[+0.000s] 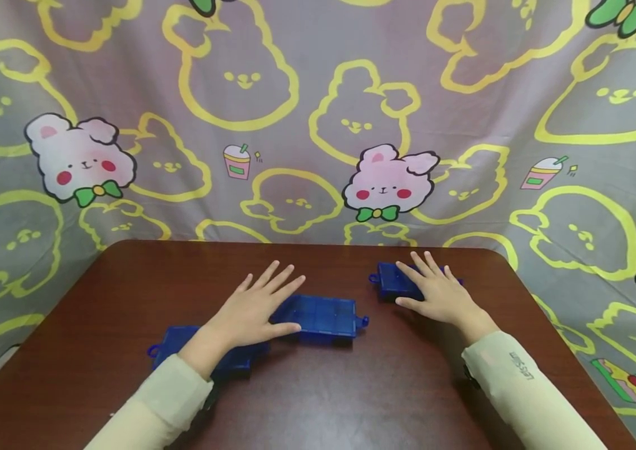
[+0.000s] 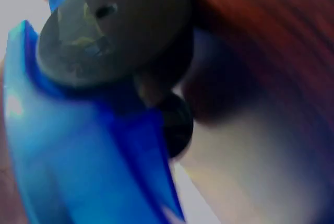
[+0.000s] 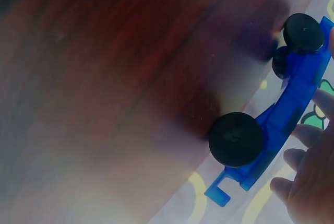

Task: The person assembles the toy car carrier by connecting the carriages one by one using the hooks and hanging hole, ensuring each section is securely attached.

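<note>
Three blue toy wagons are on the brown table in the head view: a left one [image 1: 176, 340], a middle one [image 1: 320, 315] and a right one [image 1: 391, 281]. My left hand [image 1: 247, 312] spreads over the left and middle wagons, partly hiding both. Fingers spread, my right hand [image 1: 438, 294] covers part of the right wagon. Whether either hand touches a wagon I cannot tell. Close up in the left wrist view is a blue wagon body [image 2: 78, 151] with a black wheel [image 2: 125, 36]. The right wrist view shows a wagon [image 3: 284, 114] with black wheels and a hook, beside my fingers [image 3: 308, 135].
The brown table [image 1: 352, 400] has rounded back corners. A grey curtain [image 1: 307, 144] printed with cartoon bunnies and yellow outlines hangs behind it and along its sides.
</note>
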Tool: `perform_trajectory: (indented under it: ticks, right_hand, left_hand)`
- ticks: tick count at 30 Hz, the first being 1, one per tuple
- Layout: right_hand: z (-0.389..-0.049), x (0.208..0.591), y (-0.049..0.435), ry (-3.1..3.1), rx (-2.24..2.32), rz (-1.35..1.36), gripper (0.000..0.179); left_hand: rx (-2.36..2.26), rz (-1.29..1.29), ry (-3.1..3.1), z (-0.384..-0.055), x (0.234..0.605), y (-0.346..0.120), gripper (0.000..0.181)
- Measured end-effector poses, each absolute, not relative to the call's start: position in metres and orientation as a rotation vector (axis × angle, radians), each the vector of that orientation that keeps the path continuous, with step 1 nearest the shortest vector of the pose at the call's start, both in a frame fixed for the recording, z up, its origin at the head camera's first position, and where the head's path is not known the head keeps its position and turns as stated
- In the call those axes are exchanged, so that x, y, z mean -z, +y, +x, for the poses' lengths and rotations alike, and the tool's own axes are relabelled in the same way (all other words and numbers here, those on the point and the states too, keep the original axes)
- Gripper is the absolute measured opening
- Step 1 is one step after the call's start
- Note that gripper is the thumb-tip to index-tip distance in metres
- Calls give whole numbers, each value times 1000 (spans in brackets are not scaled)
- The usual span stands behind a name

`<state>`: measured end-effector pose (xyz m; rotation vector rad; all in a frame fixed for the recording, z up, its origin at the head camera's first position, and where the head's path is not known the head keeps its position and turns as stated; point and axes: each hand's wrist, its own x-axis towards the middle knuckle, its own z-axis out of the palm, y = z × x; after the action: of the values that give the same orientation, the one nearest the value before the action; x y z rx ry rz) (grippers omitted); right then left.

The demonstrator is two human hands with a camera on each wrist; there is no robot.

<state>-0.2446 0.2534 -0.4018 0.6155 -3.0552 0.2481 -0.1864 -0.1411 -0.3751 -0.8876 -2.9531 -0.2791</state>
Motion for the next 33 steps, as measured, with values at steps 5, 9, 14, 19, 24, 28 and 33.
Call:
perform_trajectory:
  ticks: [5,9,14,19,24,28,33]
  right_hand:
    - [-247,402,250,-3052,-308,642,81]
    - [-247,401,248,-3049,-333,668,77]
    - [-248,401,245,-3036,-340,700,74]
    - [-249,402,245,-3027,-355,734,72]
    - [-252,406,245,-3027,-369,744,72]
    - [-255,405,246,-3015,-397,757,70]
    - [-257,402,246,-2980,-395,783,68]
  left_hand:
    - [302,-942,-2999,-187,378,-135,84]
    - [301,-994,-3015,-190,381,-130,82]
    - [327,-1017,-3031,-192,384,-125,81]
    - [395,-1019,-3077,-192,384,-120,79]
    - [426,-1016,-3102,-193,385,-116,79]
    - [419,-1013,-3103,-195,384,-115,78]
    - [426,-1019,-3098,-197,384,-115,76]
